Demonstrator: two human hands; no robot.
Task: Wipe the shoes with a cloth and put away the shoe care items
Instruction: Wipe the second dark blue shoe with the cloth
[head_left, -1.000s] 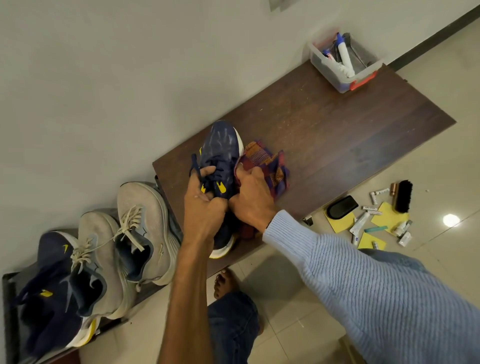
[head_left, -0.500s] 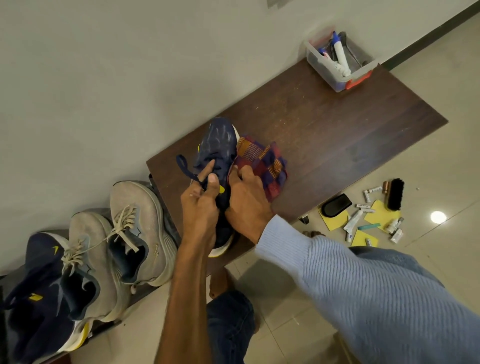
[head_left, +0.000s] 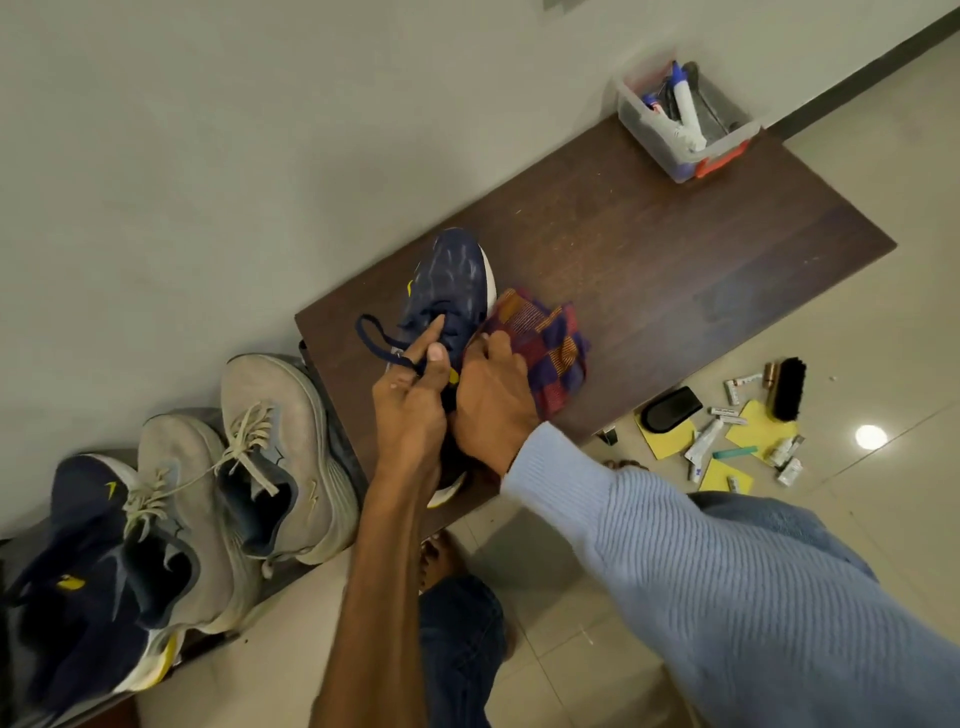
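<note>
Pinching lace (head_left: 373, 340), left hand (head_left: 410, 410), cloth (head_left: 553, 345) beneath right hand (head_left: 493, 402)

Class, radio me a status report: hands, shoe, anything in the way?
Left hand pinches lace of navy shoe. Right hand grips shoe's side, against checked cloth. Shoe on bench. Care items scattered on floor, apart.

Home entryway: wooden bench (head_left: 649, 249), lined-up sneakers (head_left: 270, 452), tiled floor (head_left: 883, 332).

A dark brown wooden bench top (head_left: 675, 249) sits against a plain pale wall (head_left: 208, 156); glossy beige floor tiles (head_left: 893, 332) meet a black skirting strip (head_left: 857, 83)
</note>
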